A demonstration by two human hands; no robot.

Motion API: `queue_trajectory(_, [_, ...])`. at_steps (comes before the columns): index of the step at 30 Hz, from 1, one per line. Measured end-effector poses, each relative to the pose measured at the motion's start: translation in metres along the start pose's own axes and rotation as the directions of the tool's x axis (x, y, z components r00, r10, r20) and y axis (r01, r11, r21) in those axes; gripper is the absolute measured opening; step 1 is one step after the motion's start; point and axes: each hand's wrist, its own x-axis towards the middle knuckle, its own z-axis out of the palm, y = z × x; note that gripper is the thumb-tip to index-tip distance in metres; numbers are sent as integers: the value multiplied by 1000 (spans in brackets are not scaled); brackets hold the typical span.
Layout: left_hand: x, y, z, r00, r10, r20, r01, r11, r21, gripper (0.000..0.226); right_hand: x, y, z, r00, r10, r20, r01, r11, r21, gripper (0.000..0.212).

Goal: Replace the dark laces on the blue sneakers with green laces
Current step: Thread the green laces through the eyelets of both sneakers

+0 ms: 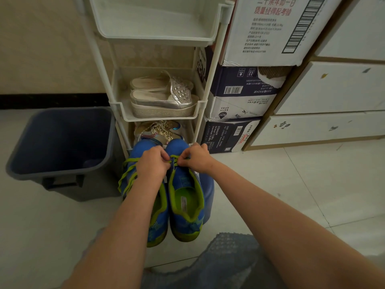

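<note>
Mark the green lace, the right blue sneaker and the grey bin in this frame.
green lace [127,173]: head view, loose loop left of the sneakers.
right blue sneaker [184,202]: head view, green insole.
grey bin [62,140]: head view, inner wall.

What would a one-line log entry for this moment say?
phase: threading green lace | left hand: pinches lace | right hand: pinches lace | blue sneakers: side by side

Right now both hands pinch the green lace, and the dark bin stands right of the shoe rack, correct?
No: the head view shows the dark bin left of the shoe rack. Left hand and right hand do pinch the green lace.
</note>
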Motion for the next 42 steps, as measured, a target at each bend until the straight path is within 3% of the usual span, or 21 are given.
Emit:
queue_trajectory(2, [-1, 0, 0, 999, -20, -31, 20, 1000, 13, 35, 0, -1, 1, 1000, -25, -1, 25, 1000, -5, 21])
queue_trajectory(5, [-2, 3, 1, 998, -31, -49, 32, 999, 28, 23, -1, -2, 3, 999, -44, -3, 44, 999, 5, 3])
queue_trajectory(8, [-3, 5, 2, 999, -49, -21, 49, 998, 42, 16, -2, -1, -1, 998, -65, 16, 65, 998, 3, 16])
queue_trajectory(12, [-1, 5, -2, 995, -101, -3, 101, 994, 30, 21, -10, -15, -24, 995, -24, -98, 57, 934, 353, 26])
queue_trajectory(15, [2, 7, -9, 990, -141, -24, 141, 989, 38, 36, -5, -33, -20, 989, -62, -135, 75, 993, 90, 29])
queue_trajectory(18, [4, 12, -20, 980, -168, -103, 166, 986, -29, 36, -5, -45, -3, 993, -120, 13, 120, 968, -219, 32])
queue_trajectory(22, [6, 15, -32, 982, -160, -100, 158, 987, -20, 20, -7, -49, 5, 987, -131, 92, 154, 930, -335, 32])
queue_trajectory(24, [6, 13, -35, 987, -150, -63, 150, 989, -7, 21, -3, -45, 4, 990, -100, 95, 120, 965, -233, 27])
queue_trajectory(27, [10, 10, -36, 985, -171, -28, 171, 985, -16, 23, -1, -42, -5, 999, -46, 25, 40, 977, 211, 12])
queue_trajectory(29, [17, 9, -37, 980, -197, 27, 198, 979, -48, 24, -6, -46, -20, 999, -36, -19, 40, 865, 500, 12])
queue_trajectory(33, [23, 16, -32, 944, -145, 297, 257, 887, -383, 36, -18, -53, -52, 995, -56, -87, 102, 651, 752, 19])
queue_trajectory(36, [25, 23, -30, 978, -76, 193, 162, 861, -483, 42, -24, -57, -67, 988, -127, -90, 143, 510, 848, 20])
queue_trajectory(37, [23, 29, -31, 985, -80, 151, 152, 811, -564, 43, -27, -58, -70, 983, -167, -74, 148, 491, 858, 19])
queue_trajectory(39, [19, 42, -35, 987, -86, 135, 160, 586, -795, 42, -32, -59, -75, 965, -261, -23, 160, 518, 840, 22])
queue_trajectory(42, [12, 58, -50, 986, -30, 162, 164, 209, -964, 30, -37, -53, -74, 948, -314, 47, 198, 702, 684, 20])
